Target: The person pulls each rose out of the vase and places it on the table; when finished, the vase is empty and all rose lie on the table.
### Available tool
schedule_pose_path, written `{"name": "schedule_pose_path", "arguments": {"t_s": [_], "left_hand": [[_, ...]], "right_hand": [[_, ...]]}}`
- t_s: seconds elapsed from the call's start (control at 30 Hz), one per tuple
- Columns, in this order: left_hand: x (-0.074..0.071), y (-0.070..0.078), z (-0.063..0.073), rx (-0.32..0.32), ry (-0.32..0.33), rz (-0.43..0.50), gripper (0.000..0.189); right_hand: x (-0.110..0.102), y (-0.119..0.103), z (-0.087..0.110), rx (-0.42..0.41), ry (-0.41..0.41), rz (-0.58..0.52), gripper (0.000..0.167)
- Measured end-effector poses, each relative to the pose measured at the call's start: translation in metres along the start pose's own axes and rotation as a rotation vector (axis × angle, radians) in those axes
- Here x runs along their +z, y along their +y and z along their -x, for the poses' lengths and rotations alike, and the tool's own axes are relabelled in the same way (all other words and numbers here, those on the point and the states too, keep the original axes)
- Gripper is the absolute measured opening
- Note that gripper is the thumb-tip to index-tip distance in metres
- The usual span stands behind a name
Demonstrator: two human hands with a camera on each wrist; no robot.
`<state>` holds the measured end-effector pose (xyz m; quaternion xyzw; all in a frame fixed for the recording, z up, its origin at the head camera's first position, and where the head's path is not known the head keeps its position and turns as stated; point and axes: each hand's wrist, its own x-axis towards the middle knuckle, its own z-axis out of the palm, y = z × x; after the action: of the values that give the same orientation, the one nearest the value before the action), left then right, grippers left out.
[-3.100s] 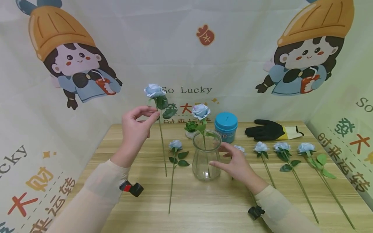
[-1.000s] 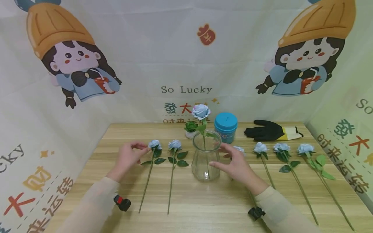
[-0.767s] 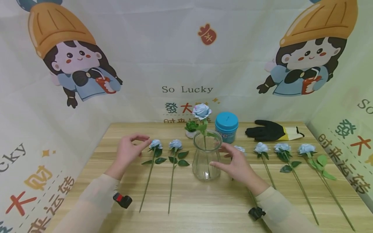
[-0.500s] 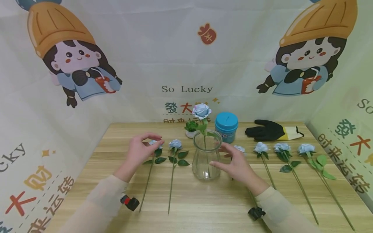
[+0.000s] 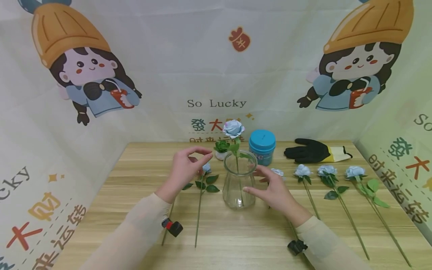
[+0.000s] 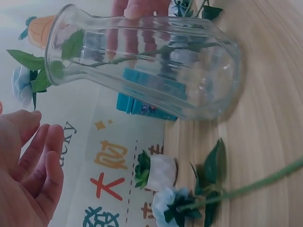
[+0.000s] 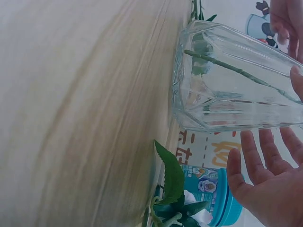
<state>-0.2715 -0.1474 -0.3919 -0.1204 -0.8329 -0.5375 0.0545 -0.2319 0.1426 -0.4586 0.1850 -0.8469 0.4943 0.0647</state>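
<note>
My left hand (image 5: 187,165) hovers over the table left of the glass vase (image 5: 239,195); its fingers are loosely bent and hold nothing. In the left wrist view, the thumb and fingers of the left hand (image 6: 33,165) have only air between them. My right hand (image 5: 273,189) holds the side of the vase, thumb in front and fingers behind. One light blue artificial rose (image 5: 233,129) stands in the vase, its stem (image 7: 241,72) showing through the glass. Below the left hand lies a second rose (image 5: 206,168), its bloom partly hidden; another rose's stem (image 5: 164,238) is mostly covered by the left arm.
Several more roses (image 5: 302,171) lie right of the vase, one partly behind the right hand. At the back stand a small potted plant (image 5: 221,148) and a blue lidded tub (image 5: 262,148). A black work glove (image 5: 307,150) lies at the back right. Printed cloth surrounds the table.
The left hand has laid a rose on the table at the left, let go of it, and moved right toward the vase. The right hand and vase have stayed in place.
</note>
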Motion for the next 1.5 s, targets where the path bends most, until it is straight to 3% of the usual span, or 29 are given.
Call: {"name": "schedule_pose_path", "arguments": {"t_s": [0.3,0.5,0.93,1.17,1.4,1.5], "left_hand": [[0.021,0.014,-0.027,-0.013,-0.037,0.068,0.023],[0.031,0.016,-0.035,-0.001,-0.094,0.083,0.023],[0.036,0.023,-0.032,0.063,-0.254,0.092,0.026],[0.038,0.023,-0.03,0.047,-0.258,0.106,0.023],[0.04,0.02,-0.029,0.166,-0.286,0.138,0.023],[0.04,0.019,-0.028,0.183,-0.306,0.163,0.024]], "right_hand": [[0.0,0.0,0.0,-0.008,0.002,0.008,0.067],[0.001,-0.001,0.0,-0.023,-0.004,-0.01,0.067],[0.0,-0.001,0.0,-0.032,0.001,-0.01,0.067],[0.001,0.002,0.0,-0.03,-0.001,-0.019,0.065],[0.001,0.002,0.001,-0.031,0.005,-0.02,0.064],[0.001,0.002,0.001,-0.034,0.008,-0.022,0.064]]}}
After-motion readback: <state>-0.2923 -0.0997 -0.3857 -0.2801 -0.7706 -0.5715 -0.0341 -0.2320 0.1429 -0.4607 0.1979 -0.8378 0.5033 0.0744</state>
